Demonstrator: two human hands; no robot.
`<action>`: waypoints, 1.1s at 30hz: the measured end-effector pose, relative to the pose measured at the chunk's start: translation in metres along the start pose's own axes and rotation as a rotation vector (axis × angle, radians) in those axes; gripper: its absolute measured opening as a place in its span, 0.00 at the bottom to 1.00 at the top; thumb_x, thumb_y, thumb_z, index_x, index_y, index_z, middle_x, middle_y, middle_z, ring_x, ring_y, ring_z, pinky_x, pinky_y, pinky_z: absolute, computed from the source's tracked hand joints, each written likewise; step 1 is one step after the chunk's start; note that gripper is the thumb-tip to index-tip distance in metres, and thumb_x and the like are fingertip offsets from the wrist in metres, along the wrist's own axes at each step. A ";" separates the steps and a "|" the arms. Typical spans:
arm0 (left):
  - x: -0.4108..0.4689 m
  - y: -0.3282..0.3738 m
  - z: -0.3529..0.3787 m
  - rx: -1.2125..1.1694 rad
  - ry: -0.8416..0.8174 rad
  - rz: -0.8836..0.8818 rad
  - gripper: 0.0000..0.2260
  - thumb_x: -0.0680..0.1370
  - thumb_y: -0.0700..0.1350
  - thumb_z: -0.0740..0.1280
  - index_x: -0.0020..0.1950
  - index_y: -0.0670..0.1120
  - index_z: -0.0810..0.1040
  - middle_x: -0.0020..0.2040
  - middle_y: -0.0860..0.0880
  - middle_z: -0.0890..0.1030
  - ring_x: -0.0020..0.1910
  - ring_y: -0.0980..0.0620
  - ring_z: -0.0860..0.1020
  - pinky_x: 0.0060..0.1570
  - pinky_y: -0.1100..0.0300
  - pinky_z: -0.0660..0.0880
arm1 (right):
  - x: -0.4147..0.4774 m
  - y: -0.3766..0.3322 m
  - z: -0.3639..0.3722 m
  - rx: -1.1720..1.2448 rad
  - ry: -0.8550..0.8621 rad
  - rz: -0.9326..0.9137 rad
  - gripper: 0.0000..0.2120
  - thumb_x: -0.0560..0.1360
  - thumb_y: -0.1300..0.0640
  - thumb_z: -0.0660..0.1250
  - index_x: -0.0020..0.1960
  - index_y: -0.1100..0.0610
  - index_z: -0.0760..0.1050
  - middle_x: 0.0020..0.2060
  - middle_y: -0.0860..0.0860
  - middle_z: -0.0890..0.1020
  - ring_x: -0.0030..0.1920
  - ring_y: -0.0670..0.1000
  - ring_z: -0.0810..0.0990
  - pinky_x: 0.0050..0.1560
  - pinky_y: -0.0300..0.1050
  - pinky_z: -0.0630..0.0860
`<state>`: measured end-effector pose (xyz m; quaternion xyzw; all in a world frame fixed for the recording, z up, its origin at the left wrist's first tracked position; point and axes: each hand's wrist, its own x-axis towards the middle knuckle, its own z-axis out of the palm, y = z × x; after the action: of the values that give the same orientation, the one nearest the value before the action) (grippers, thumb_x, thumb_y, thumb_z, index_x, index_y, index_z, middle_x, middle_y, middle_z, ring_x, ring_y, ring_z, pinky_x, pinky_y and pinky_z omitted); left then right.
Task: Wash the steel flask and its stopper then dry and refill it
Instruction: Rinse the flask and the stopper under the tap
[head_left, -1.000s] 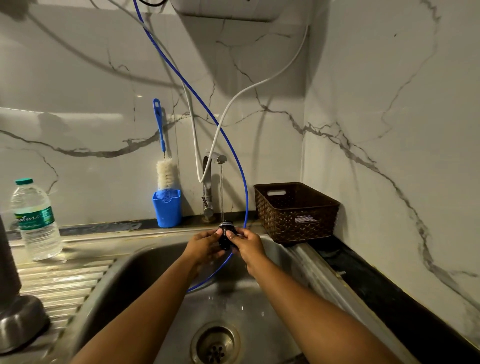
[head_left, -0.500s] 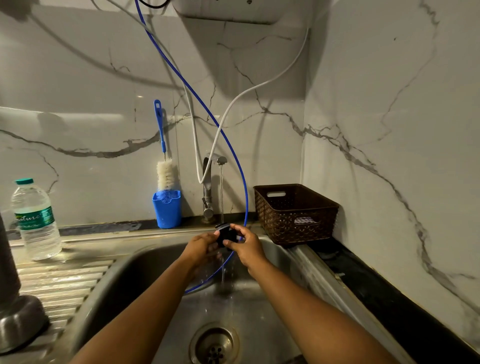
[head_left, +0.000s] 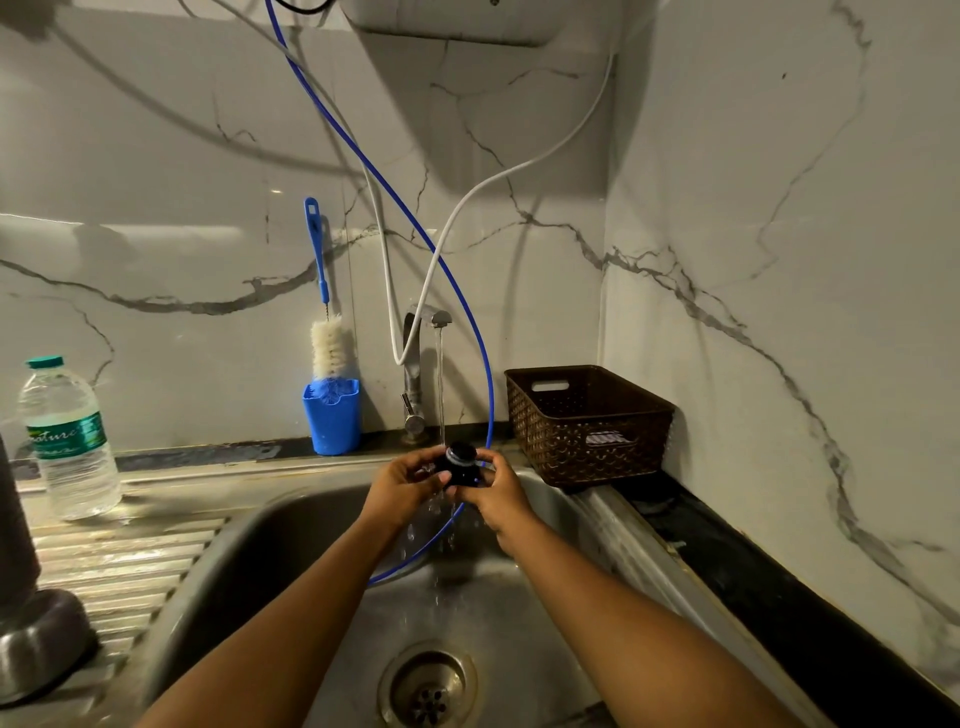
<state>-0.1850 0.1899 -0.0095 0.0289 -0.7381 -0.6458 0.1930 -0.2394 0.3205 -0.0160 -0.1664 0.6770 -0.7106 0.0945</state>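
**Rinsing the flask stopper under the running tap**

Both hands hold the small, round black stopper (head_left: 460, 466), ringed with a pale band, where the thin stream (head_left: 440, 389) from the steel tap (head_left: 418, 358) falls. It is kept over the stainless sink (head_left: 291, 545), probably so the runoff drains away. The left hand (head_left: 400, 486) curls its fingers round the stopper's left side and the right hand (head_left: 498, 493) pinches the right, likely to turn it under the water. What looks like the steel flask (head_left: 36, 644) stands well apart on the ribbed draining surface at the left edge. A white-bristled bottle brush (head_left: 327, 343) stands in a blue plastic holder (head_left: 332, 418).
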 end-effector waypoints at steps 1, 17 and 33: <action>0.000 0.000 0.000 0.007 0.010 0.000 0.15 0.76 0.37 0.67 0.61 0.49 0.76 0.55 0.51 0.81 0.54 0.55 0.79 0.47 0.63 0.78 | -0.001 -0.001 0.000 0.045 -0.001 0.030 0.27 0.70 0.69 0.70 0.65 0.56 0.65 0.64 0.59 0.74 0.63 0.56 0.74 0.58 0.45 0.74; 0.002 -0.007 -0.011 -0.368 0.045 -0.386 0.06 0.78 0.39 0.64 0.53 0.40 0.78 0.51 0.40 0.82 0.51 0.45 0.80 0.48 0.56 0.78 | -0.001 -0.006 0.016 -0.213 0.115 -0.074 0.27 0.71 0.58 0.73 0.68 0.58 0.70 0.64 0.56 0.75 0.64 0.54 0.74 0.58 0.41 0.71; -0.002 -0.001 -0.005 0.024 0.091 -0.105 0.09 0.76 0.40 0.68 0.55 0.46 0.79 0.50 0.48 0.83 0.46 0.55 0.81 0.38 0.66 0.76 | 0.005 0.005 0.008 -0.003 0.023 0.065 0.21 0.72 0.64 0.70 0.63 0.57 0.70 0.61 0.57 0.77 0.60 0.55 0.76 0.60 0.47 0.74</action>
<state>-0.1815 0.1853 -0.0109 0.0992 -0.7338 -0.6441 0.1918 -0.2417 0.3107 -0.0202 -0.1365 0.6843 -0.7079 0.1096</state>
